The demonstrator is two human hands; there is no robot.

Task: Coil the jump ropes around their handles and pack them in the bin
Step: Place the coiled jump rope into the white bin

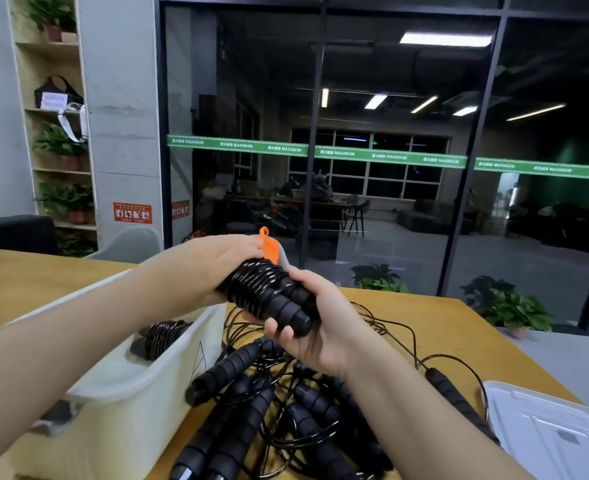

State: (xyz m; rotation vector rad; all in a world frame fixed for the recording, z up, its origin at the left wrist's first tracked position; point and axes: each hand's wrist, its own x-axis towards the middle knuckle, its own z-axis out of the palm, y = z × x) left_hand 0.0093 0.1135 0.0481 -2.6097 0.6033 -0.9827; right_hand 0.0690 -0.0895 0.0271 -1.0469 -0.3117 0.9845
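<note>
A coiled jump rope (pixel 269 294) is held up above the wooden table (pixel 442 327), just right of the bin's far end: two black ribbed foam handles lie side by side, and thin glossy black cord is wound in tight rings around their far half, leaving the rounded near ends bare. The left hand (pixel 217 261) grips the far, wrapped end, fingers curled over the top beside an orange tag (pixel 269 247). The right hand (pixel 315 323) cups the near end from below, its fingers curled round the bare handle tips. On the left stands the white plastic bin (pixel 130 393), long and open-topped; inside it lies another wound rope bundle (pixel 159 336), black, resting against the right wall. On the table near the person, just right of the bin, a heap of loose jump ropes (pixel 269 410) sprawls, black handles pointing several ways and cords tangled in loops. At the near right corner lies a white lid (pixel 556 431), flat on the table.
</note>
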